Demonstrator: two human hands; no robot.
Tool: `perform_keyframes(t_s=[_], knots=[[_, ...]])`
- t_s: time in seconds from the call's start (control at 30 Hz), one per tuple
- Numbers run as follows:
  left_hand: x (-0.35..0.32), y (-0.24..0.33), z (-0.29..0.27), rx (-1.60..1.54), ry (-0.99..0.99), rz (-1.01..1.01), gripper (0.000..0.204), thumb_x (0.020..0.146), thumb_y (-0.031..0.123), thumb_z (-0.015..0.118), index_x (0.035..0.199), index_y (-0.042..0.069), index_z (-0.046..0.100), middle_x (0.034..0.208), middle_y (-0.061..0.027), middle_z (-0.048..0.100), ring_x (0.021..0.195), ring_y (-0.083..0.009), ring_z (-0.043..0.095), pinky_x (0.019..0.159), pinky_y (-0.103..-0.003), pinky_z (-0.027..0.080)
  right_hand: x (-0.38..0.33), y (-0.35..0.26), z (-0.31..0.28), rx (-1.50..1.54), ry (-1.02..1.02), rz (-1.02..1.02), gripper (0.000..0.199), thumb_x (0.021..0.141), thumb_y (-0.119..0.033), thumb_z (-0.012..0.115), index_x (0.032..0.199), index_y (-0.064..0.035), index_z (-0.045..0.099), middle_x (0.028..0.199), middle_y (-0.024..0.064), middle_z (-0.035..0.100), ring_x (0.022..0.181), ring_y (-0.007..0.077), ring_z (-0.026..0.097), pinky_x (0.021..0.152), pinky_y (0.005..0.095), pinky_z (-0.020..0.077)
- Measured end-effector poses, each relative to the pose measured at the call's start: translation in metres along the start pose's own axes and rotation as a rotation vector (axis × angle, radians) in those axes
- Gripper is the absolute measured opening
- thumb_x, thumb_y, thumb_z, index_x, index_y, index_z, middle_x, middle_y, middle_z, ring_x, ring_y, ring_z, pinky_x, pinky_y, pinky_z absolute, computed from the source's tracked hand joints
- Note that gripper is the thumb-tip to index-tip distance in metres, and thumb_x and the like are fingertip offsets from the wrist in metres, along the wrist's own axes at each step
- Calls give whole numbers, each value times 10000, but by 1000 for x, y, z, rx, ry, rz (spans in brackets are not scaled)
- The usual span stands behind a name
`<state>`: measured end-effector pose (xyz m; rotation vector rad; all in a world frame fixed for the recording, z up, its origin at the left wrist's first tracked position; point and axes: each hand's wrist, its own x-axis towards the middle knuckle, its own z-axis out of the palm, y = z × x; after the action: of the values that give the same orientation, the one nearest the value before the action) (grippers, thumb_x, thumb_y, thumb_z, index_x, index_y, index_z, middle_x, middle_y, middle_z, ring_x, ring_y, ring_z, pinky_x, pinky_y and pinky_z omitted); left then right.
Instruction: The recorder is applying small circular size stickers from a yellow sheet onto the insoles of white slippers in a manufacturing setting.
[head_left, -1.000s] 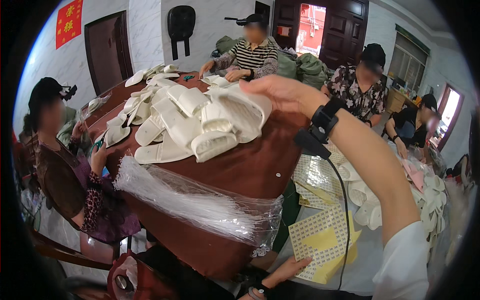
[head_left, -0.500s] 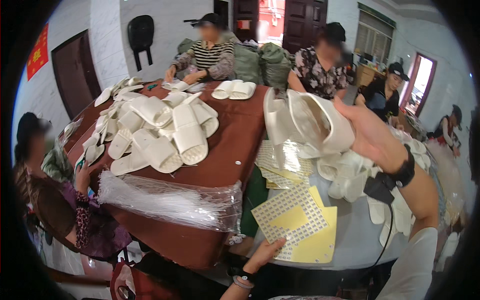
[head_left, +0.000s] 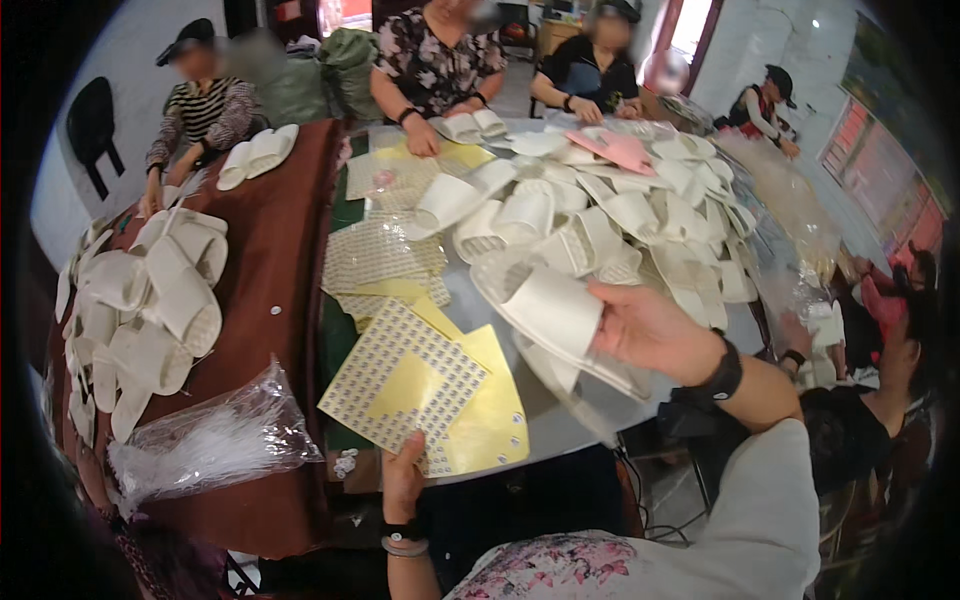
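Pale, glossy walls surround two worktops set nearly side by side. One is a smooth grey worktop with a rounded near edge; the other wears a matte brown cloth, bare along the strip nearest the gap. Seated at the far edge, a person in a flowered top leaves little room there. White open-toed slippers form a loose, overlapping pile across the grey side, and a second heap lies on the cloth. Near it, a crinkled clear bag holds thin white strands. Flat yellow backing paper lies under a square sticker sheet, near the grey rim.

Above the worktop, between pile and near edge, a soft white slipper is grasped at its side by the right hand; another slipper, blurred and partly hidden, shows beneath. The left hand pinches the sheet's near corner. Little white rings cluster just beside the grey edge, and one tiny disc sits on the cloth.
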<state>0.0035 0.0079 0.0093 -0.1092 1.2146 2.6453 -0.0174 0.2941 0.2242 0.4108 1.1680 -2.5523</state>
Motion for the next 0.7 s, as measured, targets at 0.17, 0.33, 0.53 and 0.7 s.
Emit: perform_keyframes(t_s=[0.17, 0.33, 0.53, 0.7], knots=[[2, -8, -8, 34, 38, 17, 353, 813, 38, 513, 1147, -52, 444, 1118, -140, 537, 963, -218, 557, 843, -310, 440, 12, 34, -48, 317, -82, 69, 249, 895, -79, 404, 1098, 66, 416, 1078, 134, 520, 997, 206, 532, 920, 323, 423], [2, -6, -4, 24, 44, 38, 411, 806, 46, 541, 1179, -58, 404, 1133, -143, 516, 980, -205, 541, 842, -303, 438, 5, 62, -98, 716, -72, 164, 219, 894, -25, 359, 1042, 113, 444, 1019, 168, 553, 946, 226, 574, 848, 292, 489], [1, -5, -10, 44, 76, 4, 421, 804, 32, 529, 1191, -61, 393, 1142, -146, 511, 990, -204, 537, 851, -300, 428, -9, 80, -162, 807, -6, 84, 245, 913, -70, 336, 1062, 91, 445, 1028, 179, 547, 943, 227, 572, 841, 324, 492], [0, -3, 4, 87, 94, 35, 413, 810, 39, 521, 1191, -60, 395, 1146, -137, 511, 988, -200, 536, 854, -296, 418, -24, 93, -209, 364, 361, -133, 353, 916, -267, 398, 1107, 30, 418, 959, 132, 540, 932, 238, 540, 843, 353, 441]])
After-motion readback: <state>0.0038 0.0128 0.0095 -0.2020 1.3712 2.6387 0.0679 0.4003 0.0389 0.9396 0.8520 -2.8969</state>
